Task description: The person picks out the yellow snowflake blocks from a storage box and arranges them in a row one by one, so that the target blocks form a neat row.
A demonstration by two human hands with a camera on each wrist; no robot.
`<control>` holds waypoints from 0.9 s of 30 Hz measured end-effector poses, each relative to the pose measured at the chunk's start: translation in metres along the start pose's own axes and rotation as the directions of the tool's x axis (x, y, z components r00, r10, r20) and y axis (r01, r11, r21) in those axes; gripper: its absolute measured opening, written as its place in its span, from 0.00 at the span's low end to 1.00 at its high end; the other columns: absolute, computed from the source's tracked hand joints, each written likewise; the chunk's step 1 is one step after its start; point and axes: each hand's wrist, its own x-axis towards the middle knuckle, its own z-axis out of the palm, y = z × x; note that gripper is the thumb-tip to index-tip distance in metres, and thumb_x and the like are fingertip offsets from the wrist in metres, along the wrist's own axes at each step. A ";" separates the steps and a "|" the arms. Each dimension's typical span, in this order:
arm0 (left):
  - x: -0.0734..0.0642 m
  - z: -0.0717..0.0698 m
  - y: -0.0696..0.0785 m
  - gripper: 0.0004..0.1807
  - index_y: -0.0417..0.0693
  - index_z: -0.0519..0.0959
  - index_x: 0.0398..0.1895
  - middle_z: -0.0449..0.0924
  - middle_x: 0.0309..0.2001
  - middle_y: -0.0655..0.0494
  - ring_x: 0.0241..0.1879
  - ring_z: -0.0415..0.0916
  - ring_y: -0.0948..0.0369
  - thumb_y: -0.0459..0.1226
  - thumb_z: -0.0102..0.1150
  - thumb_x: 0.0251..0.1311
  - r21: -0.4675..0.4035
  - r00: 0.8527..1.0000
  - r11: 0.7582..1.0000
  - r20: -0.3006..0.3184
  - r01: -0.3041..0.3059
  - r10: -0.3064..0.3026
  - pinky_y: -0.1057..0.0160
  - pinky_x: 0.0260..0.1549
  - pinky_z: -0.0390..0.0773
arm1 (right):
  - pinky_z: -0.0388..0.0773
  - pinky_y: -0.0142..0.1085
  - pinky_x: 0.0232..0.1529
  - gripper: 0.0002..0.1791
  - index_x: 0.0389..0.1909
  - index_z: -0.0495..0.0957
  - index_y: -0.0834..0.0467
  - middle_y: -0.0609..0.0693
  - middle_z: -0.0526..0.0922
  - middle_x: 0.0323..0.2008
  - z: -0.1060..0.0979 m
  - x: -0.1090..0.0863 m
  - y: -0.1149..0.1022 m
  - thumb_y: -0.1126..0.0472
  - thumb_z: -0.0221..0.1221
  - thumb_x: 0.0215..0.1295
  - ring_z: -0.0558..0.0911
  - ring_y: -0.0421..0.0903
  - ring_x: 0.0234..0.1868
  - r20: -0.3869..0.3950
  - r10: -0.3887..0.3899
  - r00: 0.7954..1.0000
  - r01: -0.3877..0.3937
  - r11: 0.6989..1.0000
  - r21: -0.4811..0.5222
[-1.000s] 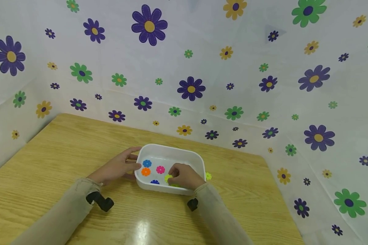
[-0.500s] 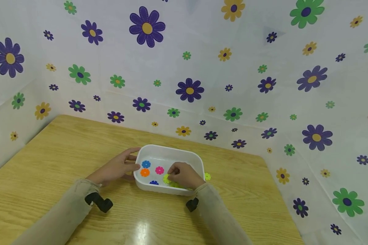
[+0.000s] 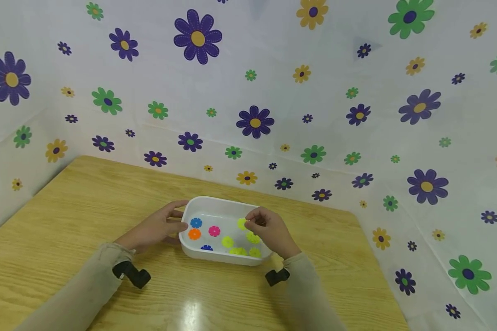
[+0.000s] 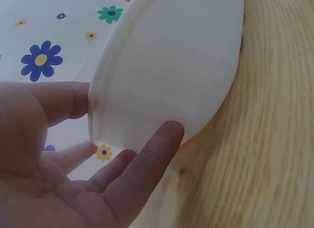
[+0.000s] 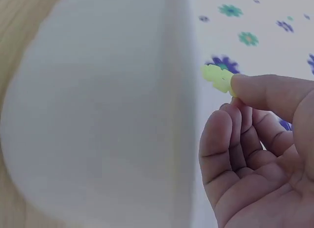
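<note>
My left hand [image 3: 161, 225] rests at the left end of the white plastic tray [image 3: 215, 202]. In the left wrist view, its spread fingers [image 4: 147, 174] touch the tray's outer wall. My right hand [image 3: 275, 230] is over the tray's right part, pinching a bright yellow snowflake disc [image 5: 218, 77] between thumb and a fingertip. Inside lie a blue disc [image 3: 196, 223], an orange disc [image 3: 194, 234], a pink disc [image 3: 214, 231] and a dark blue disc [image 3: 206, 248]. Several yellow discs [image 3: 228, 242] lie toward the right, some overlapping.
The tray stands on a wooden table [image 3: 120, 197], near its back edge. A white sheet [image 3: 223, 87] printed with flowers hangs behind and at the sides. A black wrist strap mount [image 3: 134, 275] shows on the left sleeve; another [image 3: 277, 276] is on the right.
My right hand has risen and moved right and back, now with a yellow disc in its fingertips. More yellow discs show where it was. My left hand has stayed at the tray.
</note>
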 end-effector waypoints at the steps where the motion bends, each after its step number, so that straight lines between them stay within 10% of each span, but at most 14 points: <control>1: 0.000 0.000 0.000 0.41 0.50 0.49 0.84 0.59 0.72 0.29 0.61 0.75 0.37 0.35 0.57 0.74 0.001 1.000 1.000 -0.001 0.000 0.000 0.45 0.48 0.87 | 0.82 0.36 0.35 0.05 0.43 0.82 0.57 0.50 0.82 0.34 -0.005 -0.002 0.003 0.61 0.65 0.71 0.78 0.45 0.33 -0.020 0.008 1.000 -0.008 1.000 0.012; 13: 0.000 0.001 0.000 0.41 0.49 0.48 0.83 0.60 0.72 0.29 0.61 0.75 0.38 0.35 0.57 0.74 0.006 1.000 1.000 0.002 0.001 -0.001 0.45 0.49 0.87 | 0.86 0.45 0.44 0.09 0.46 0.81 0.62 0.54 0.81 0.38 -0.050 -0.027 0.045 0.60 0.65 0.71 0.80 0.54 0.40 -0.207 0.144 0.968 -0.119 0.985 0.128; 27: 0.002 -0.002 -0.001 0.39 0.52 0.50 0.83 0.61 0.72 0.32 0.61 0.76 0.40 0.36 0.57 0.75 0.059 1.000 0.998 -0.008 0.019 -0.019 0.46 0.50 0.87 | 0.83 0.35 0.39 0.10 0.47 0.79 0.65 0.53 0.81 0.38 -0.073 -0.034 0.073 0.62 0.63 0.72 0.79 0.49 0.38 -0.247 0.256 0.935 -0.231 0.965 0.124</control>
